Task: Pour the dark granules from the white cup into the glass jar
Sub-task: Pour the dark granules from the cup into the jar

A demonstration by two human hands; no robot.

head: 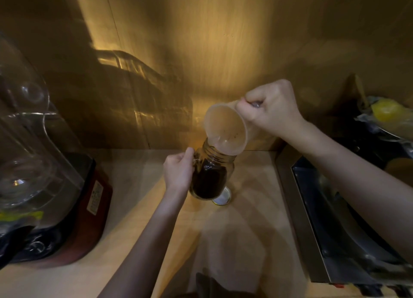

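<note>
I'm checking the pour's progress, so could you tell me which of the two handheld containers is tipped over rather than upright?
The white cup in the right hand, mouth tilted onto the upright glass jar.

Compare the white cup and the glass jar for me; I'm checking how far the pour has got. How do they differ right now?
The white cup is tipped steeply, mouth down; the glass jar stands nearly upright on the counter. The cup looks almost empty, a few specks left; the jar is mostly full of dark granules. Each is gripped by one hand.
</note>
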